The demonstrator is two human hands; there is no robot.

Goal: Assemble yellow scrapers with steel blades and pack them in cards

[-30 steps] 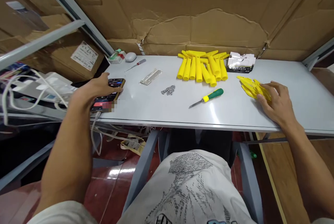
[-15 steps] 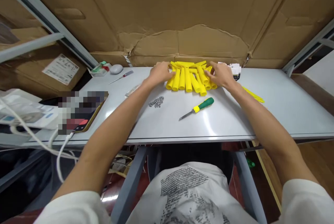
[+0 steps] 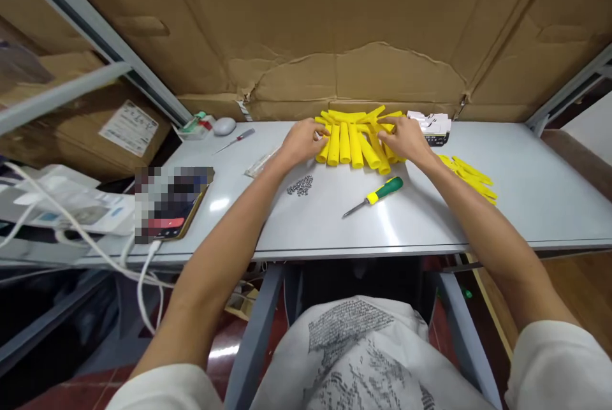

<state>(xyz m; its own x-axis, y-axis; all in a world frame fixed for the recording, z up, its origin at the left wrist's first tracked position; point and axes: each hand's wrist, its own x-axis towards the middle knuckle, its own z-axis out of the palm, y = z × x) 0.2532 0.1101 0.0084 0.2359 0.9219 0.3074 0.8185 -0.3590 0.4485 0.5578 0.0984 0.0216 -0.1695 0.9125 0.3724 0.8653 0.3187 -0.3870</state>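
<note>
Several yellow plastic pieces [image 3: 356, 145] with tube-shaped ends lie side by side in a pile at the back middle of the white table. At the pile's left end is my left hand [image 3: 305, 140], its fingers curled against the outer pieces. My right hand [image 3: 405, 139] rests at the right end, fingers apart and touching the pieces there. In front of the pile lies a green and yellow screwdriver [image 3: 375, 197], its tip pointing left and toward me. A small heap of screws [image 3: 301, 186] is left of it. More flat yellow pieces [image 3: 471, 177] lie right of my right forearm.
On the left are a phone [image 3: 174, 206] with a white cable [image 3: 143, 282], a small screwdriver [image 3: 234, 141], a white mouse [image 3: 224, 126] and a clear bag [image 3: 261, 163]. A black and white package [image 3: 433, 127] stands behind my right hand. Cardboard [image 3: 335, 27] closes off the back.
The view has shifted slightly, so the table's contents appear further right. Both hands remain at the pile's ends. More of the flat yellow pieces on the right now show beside my right forearm.
</note>
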